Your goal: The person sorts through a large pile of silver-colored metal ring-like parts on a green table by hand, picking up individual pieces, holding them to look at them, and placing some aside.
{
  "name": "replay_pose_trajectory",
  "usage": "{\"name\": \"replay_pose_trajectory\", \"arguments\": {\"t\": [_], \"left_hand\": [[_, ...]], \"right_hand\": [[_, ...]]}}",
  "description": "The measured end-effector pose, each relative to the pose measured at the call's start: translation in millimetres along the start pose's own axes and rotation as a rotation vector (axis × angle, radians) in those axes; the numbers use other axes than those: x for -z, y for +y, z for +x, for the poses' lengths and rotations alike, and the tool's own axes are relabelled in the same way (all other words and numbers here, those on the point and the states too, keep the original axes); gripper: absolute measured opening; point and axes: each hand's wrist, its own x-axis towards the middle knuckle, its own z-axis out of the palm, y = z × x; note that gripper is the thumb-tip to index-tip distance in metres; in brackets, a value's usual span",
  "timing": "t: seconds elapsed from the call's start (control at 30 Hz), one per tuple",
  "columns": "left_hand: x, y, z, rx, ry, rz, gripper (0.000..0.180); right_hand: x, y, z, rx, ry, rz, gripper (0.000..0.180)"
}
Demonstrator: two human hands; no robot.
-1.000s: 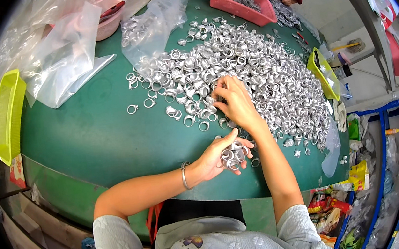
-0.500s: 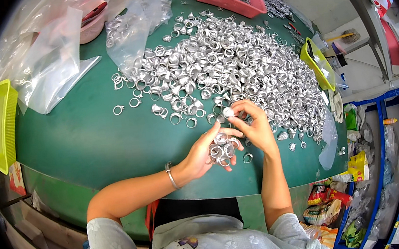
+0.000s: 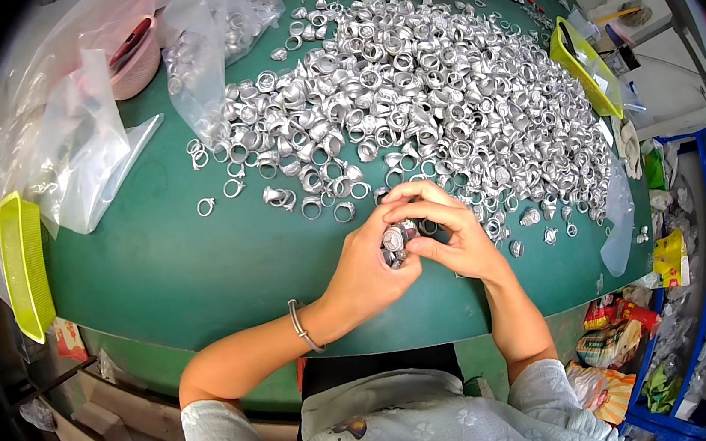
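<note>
Green table beneath, left hand clasps silver rings; right hand touches them, its grip unclear.

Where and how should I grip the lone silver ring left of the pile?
I'd pinch the ring across the outside of its band, coming from above on the near left: it seems to lie flat, and the pile sits beyond it and to its right.

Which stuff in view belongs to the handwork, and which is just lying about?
Apparently in the job: left hand, right hand, held metal rings, ring pile, green table.

Apparently just lying about: yellow-green basket at far left, pink basket at upper left, yellow packet on right.
</note>
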Motion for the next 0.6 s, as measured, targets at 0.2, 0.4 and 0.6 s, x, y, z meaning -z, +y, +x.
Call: {"name": "replay_pose_trajectory", "arguments": {"t": [0.2,0.4,0.6], "left_hand": [[-1,0,2,-0.001,-0.029,0.046,0.046],[1,6,3,0.189,-0.071,-0.145,0.042],[5,4,6,0.039,-0.104,-0.041,0.048]], "right_hand": [[2,-2,0,-0.047,0.041,0.043,0.019],[15,10,-5,-0.191,0.31,0.611,0.013],[19,14,-5,-0.379,0.387,0.919,0.028]]}}
